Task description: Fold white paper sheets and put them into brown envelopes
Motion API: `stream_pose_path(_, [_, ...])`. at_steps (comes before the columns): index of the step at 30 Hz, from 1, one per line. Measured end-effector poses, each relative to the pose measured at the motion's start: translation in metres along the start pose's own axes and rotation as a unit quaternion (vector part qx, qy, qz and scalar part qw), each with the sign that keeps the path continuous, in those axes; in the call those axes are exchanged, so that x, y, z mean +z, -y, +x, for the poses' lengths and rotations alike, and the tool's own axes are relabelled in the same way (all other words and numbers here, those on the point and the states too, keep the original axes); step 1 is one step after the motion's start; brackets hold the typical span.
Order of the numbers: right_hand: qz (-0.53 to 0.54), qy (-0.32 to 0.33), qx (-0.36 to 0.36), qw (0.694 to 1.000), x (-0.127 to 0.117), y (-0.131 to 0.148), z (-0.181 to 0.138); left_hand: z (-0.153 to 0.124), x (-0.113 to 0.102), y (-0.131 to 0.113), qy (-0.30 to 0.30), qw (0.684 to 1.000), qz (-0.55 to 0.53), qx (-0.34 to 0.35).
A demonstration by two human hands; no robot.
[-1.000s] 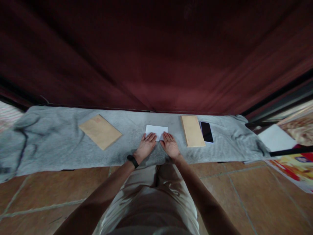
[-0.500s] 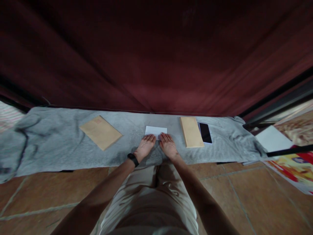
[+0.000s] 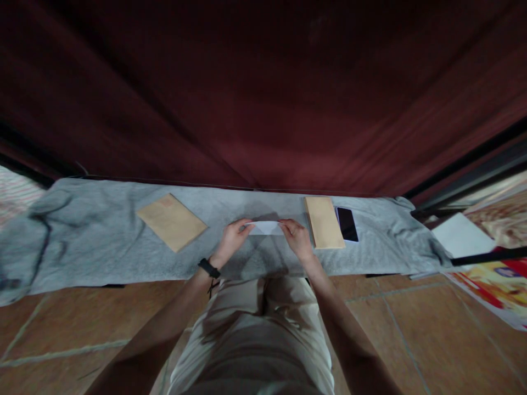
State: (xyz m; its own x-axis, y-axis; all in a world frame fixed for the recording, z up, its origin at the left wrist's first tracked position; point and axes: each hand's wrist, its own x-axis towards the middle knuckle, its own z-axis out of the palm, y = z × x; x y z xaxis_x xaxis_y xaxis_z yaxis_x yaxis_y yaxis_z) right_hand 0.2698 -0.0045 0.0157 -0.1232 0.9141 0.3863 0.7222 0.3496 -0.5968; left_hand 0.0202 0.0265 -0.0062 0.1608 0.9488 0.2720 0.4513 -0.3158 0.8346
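A folded white sheet of paper (image 3: 266, 228) is held up above the grey cloth, tilted so that only a narrow face shows. My left hand (image 3: 235, 237) pinches its left end between thumb and fingers. At the right end, my right hand (image 3: 297, 236) grips it the same way. A black band sits on my left wrist. To the left of my hands lies a brown envelope (image 3: 172, 222), turned at an angle. On the right, close to my right hand, rests a stack of brown envelopes (image 3: 325, 222).
A smartphone (image 3: 347, 224) lies beside the stack. Grey cloth (image 3: 102, 241) covers the long work surface, and a dark red curtain (image 3: 263, 120) hangs behind it. At the far right are a white sheet (image 3: 463, 235) and a colourful printed package (image 3: 500, 285).
The paper was flat on the cloth under both hands. My hands have spread apart to its two ends and lifted it, tilting it up.
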Motion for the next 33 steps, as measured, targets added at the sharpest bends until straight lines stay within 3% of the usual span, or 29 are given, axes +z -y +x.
stream_pose_path(3, [0.03,-0.038,0.047,0.998,0.001,0.0,0.008,0.007,0.005,-0.004,-0.014,0.987,-0.133,-0.085])
stream_pose_path(6, [0.008,-0.038,0.097,0.994,0.011,-0.005,0.01,0.007,0.016,-0.005,-0.019,0.973,-0.183,-0.138])
stream_pose_path(15, [-0.088,-0.008,0.149,0.985,0.045,-0.021,-0.014,0.001,0.039,0.011,-0.008,0.981,-0.011,-0.194])
stream_pose_path(19, [-0.152,-0.003,0.115,0.982,0.051,-0.016,-0.021,0.002,0.042,0.015,-0.006,0.979,0.043,-0.2])
stream_pose_path(25, [-0.159,0.063,0.031,0.985,0.078,0.013,-0.029,0.002,0.045,0.011,0.007,0.974,0.112,-0.197])
stream_pose_path(33, [-0.221,0.084,0.039,0.971,0.095,0.024,-0.042,-0.006,0.045,-0.003,0.024,0.951,0.235,-0.198])
